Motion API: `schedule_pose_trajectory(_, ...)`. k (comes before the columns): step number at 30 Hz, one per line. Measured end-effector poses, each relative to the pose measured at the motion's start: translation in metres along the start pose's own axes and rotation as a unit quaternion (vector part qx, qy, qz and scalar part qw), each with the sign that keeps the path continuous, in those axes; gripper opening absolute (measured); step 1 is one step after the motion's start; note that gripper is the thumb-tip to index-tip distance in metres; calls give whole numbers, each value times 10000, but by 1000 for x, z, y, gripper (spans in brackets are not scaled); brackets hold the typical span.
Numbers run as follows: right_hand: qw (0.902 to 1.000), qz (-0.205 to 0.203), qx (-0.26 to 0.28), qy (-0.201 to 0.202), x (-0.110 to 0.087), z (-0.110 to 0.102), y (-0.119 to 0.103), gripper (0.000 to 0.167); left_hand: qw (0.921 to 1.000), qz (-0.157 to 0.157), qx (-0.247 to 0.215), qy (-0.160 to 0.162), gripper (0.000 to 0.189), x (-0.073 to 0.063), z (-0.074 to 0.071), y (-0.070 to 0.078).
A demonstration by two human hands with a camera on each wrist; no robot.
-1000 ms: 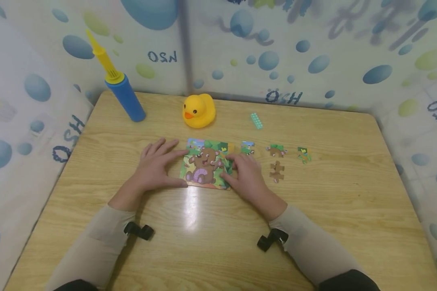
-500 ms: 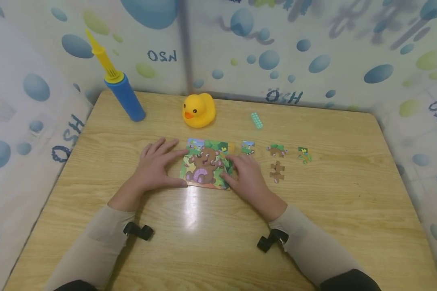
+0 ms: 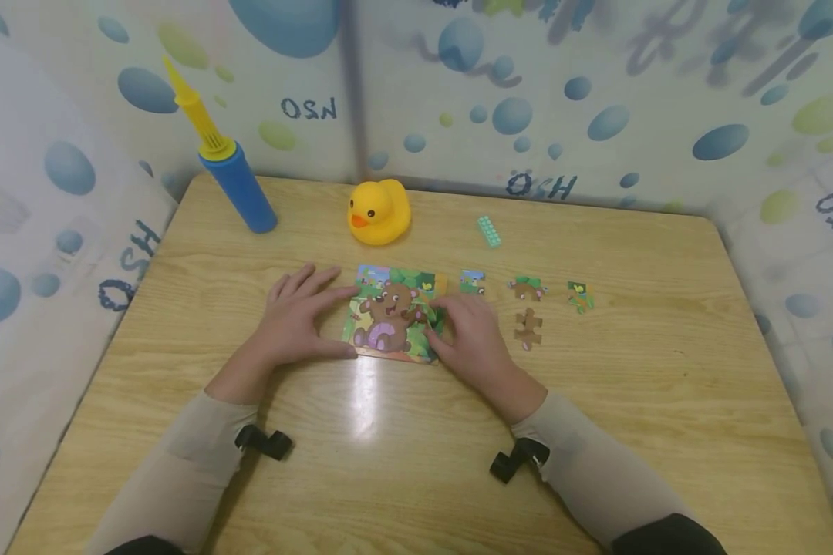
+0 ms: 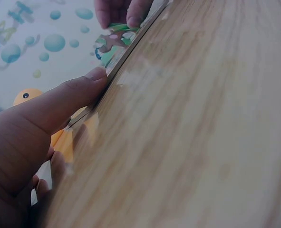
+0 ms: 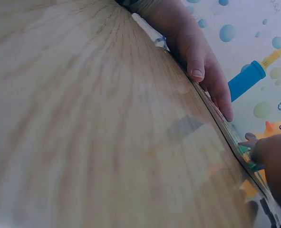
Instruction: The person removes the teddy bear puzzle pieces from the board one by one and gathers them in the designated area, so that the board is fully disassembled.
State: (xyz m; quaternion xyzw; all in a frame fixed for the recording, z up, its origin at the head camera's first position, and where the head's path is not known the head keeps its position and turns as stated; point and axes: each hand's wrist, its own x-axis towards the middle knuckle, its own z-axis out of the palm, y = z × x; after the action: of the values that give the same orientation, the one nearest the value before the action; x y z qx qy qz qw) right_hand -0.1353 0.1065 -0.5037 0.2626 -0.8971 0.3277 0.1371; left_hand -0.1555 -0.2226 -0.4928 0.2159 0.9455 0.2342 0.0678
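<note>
A bear picture puzzle point(image 3: 387, 316) lies flat in its thin tray in the middle of the table. My left hand point(image 3: 288, 320) is spread at its left side, index fingertip by the left edge and straight thumb point(image 4: 73, 97) against the near left corner. At the puzzle's right side my right hand point(image 3: 475, 335) pinches a green puzzle piece point(image 3: 433, 319) between thumb and fingers. That piece looks tilted up a little, and the fingers partly hide it. Loose puzzle pieces lie to the right: one with a blue sky point(image 3: 472, 282), a bear-head piece point(image 3: 527, 288), a brown piece point(image 3: 527, 328).
Another loose piece with a yellow bird point(image 3: 579, 296) lies farther right. Behind the puzzle sit a yellow rubber duck point(image 3: 379, 212) and a mint toy brick point(image 3: 489, 230). A blue and yellow hand pump point(image 3: 239, 185) stands at the back left. Patterned walls enclose the table point(image 3: 632, 432).
My right thumb and fingers have shifted slightly right, and the piece between them tips up from the puzzle. The left hand stays in place.
</note>
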Motion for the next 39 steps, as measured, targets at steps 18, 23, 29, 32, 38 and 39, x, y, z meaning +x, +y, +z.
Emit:
schedule_pose_trajectory(18,9975,-565,174,384,0,2,2,42,10000,-14,0,-6,103,1,1,0)
schedule_pose_trajectory(23,9977,-590,106,325,0,1,2,48,10000,-8,-17,1,102,1,1,-1)
schedule_pose_trajectory(29,9983,-528,52,245,0,0,2,53,10000,24,-20,32,102,0,1,-1)
schedule_pose_trajectory(32,9987,-467,29,220,0,0,1,57,10000,24,-31,35,102,0,1,-1)
schedule_pose_trajectory(38,9999,20,82,-132,1,-1,-1,60,10000,32,-39,52,101,0,0,0)
schedule_pose_trajectory(39,9997,110,115,-194,1,-2,-1,59,10000,34,-38,56,101,0,0,0)
